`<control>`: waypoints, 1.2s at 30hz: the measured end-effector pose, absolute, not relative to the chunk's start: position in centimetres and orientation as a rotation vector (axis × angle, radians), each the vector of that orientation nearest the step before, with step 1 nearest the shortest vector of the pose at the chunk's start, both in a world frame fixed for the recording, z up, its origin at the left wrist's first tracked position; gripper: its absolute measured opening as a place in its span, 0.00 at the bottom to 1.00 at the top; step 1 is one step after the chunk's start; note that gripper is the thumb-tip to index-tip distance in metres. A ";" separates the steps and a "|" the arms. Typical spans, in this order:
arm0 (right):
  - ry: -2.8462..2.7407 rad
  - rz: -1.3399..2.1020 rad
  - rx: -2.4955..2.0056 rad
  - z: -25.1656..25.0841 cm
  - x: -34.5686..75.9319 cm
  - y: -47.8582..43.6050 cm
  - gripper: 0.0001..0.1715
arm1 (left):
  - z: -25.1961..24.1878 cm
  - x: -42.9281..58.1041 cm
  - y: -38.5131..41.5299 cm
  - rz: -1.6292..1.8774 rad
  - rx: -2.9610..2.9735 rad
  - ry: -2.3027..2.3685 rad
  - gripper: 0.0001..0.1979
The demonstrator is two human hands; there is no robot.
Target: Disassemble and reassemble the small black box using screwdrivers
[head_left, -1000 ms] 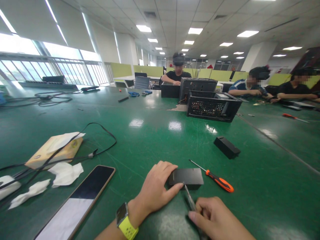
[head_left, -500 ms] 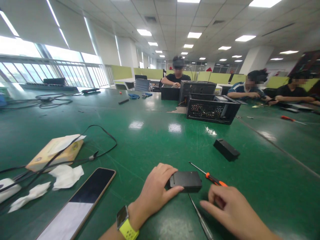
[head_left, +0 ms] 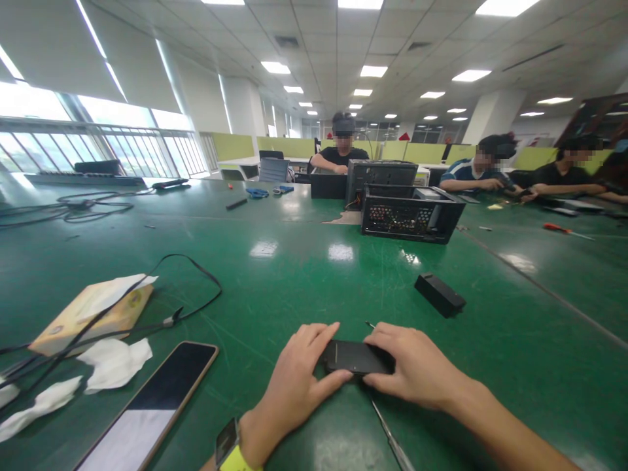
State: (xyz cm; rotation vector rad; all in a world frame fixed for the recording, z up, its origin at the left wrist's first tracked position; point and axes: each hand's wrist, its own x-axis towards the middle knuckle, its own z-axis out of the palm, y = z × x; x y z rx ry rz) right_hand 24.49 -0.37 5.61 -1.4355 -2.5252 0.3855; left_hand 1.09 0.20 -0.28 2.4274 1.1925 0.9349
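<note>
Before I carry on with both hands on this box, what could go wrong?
The tool points at the box close to the right hand, so its thin end might catch a finger. With the left hand and right hand at opposite ends, an uneven push could skid the box across the shiny table.

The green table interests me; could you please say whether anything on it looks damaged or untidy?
Yes: beside the perforated black computer case, a ragged brownish patch interrupts the green table, perhaps torn covering. Crumpled white tissues also lie untidily near the phone.
</note>
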 end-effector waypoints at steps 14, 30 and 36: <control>-1.590 -0.107 -2.258 2.5 35.7 5.4 0.35 | 0.3 1.4 -0.5 0.996 2.551 1.207 0.21; -1.590 0.110 -2.082 0.8 43.1 7.0 0.32 | 0.6 1.5 -0.5 0.963 2.537 1.207 0.18; -1.459 -0.066 -2.009 2.8 42.0 6.7 0.36 | 0.5 1.5 -0.5 0.971 2.537 1.204 0.16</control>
